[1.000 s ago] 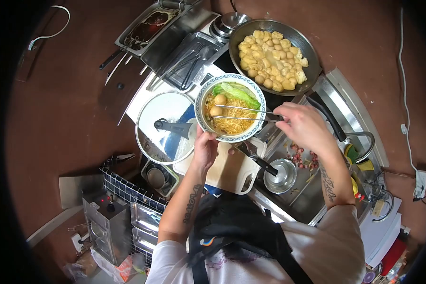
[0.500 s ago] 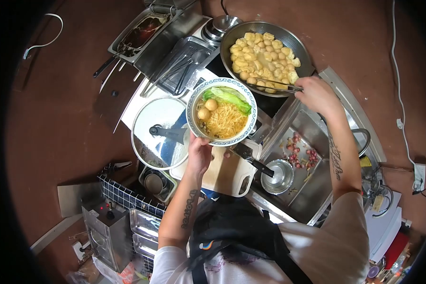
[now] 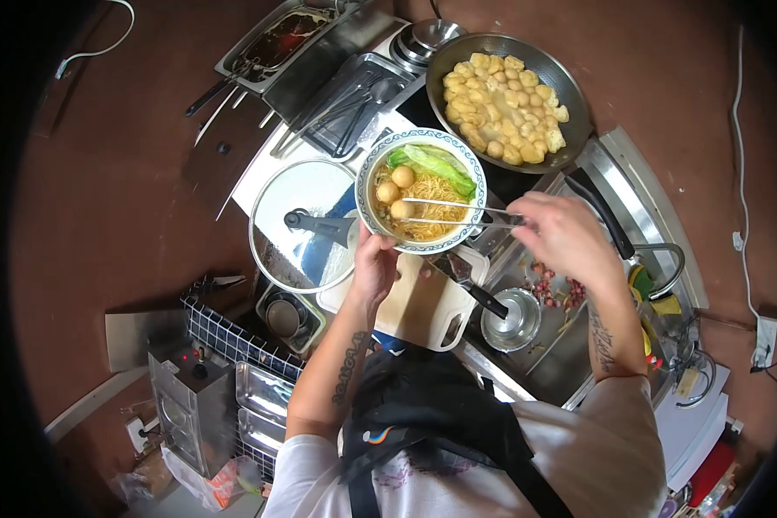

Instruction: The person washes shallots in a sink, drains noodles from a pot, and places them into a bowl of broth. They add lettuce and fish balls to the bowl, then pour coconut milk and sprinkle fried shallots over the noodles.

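Left hand (image 3: 376,269): fingers and thumb pinching the near rim of the patterned bowl (image 3: 365,177), held between the glass lid (image 3: 272,207) at left and the wok (image 3: 578,112) at far right. Contents: noodles (image 3: 440,192), lettuce (image 3: 440,164), three round balls (image 3: 402,177). Right hand (image 3: 561,233): pinching metal tongs (image 3: 483,207), tips inside the bowl.

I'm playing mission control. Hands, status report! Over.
Left hand: holding noodle bowl. Right hand: gripping tongs, tips at one ball of three. Path looks clear.
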A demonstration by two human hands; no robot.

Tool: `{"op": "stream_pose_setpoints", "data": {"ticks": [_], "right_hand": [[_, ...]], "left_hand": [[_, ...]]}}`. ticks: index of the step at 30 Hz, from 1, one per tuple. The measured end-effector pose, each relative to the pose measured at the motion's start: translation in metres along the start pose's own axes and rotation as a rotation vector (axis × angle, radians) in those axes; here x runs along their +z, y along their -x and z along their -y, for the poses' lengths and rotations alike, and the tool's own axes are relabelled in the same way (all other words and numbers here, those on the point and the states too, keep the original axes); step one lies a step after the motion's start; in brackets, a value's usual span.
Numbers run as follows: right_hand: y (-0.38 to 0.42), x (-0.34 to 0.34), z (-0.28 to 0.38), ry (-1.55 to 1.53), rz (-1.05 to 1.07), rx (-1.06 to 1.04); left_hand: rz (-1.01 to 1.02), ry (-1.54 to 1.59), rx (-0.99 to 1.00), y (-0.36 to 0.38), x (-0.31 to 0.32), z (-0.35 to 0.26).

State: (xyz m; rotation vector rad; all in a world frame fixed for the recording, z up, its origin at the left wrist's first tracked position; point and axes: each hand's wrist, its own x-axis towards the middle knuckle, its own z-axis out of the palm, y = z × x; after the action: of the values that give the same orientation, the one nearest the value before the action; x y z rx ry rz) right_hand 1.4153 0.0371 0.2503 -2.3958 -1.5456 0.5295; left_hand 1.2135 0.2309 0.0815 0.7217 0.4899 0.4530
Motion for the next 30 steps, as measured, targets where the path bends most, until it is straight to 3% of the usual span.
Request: {"op": "stream_pose_setpoints", "data": {"ticks": [5, 7, 9, 13, 16, 19, 21, 23, 27, 30], "right_hand": [[0.009, -0.011, -0.007, -0.029, -0.048, 0.043], [0.012, -0.039, -0.014, -0.133, -0.109, 0.284], [0.003, -0.060, -0.029, 0.079, -0.095, 0.412], [-0.023, -0.055, -0.068, 0.270, 0.023, 0.439], [-0.029, -0.049, -0.072, 0.342, 0.056, 0.407], [-0.006, -0.061, -0.058, 0.275, -0.079, 0.334], [0.005, -0.068, -0.030, 0.020, -0.101, 0.325], [0.006, -0.046, -0.023, -0.063, -0.130, 0.132], [-0.005, -0.010, -0.004, 0.007, -0.038, 0.019], [-0.005, -0.001, 0.001, -0.010, -0.052, 0.047]], "left_hand": [[-0.028, 0.010, -0.021, 0.004, -0.003, -0.002], [-0.018, 0.050, -0.036, 0.004, -0.004, -0.004], [-0.004, 0.056, -0.027, 0.005, -0.003, -0.005], [-0.029, 0.049, -0.058, 0.005, -0.005, -0.003], [-0.026, 0.066, 0.003, 0.005, -0.006, -0.003], [-0.038, 0.091, -0.060, 0.006, -0.009, -0.005], [-0.032, 0.069, -0.009, 0.004, -0.009, -0.004], [-0.020, 0.061, -0.007, 0.006, -0.007, -0.005], [-0.015, 0.055, -0.039, 0.006, -0.009, -0.004], [-0.003, 0.030, -0.016, 0.005, -0.009, -0.002]]}}
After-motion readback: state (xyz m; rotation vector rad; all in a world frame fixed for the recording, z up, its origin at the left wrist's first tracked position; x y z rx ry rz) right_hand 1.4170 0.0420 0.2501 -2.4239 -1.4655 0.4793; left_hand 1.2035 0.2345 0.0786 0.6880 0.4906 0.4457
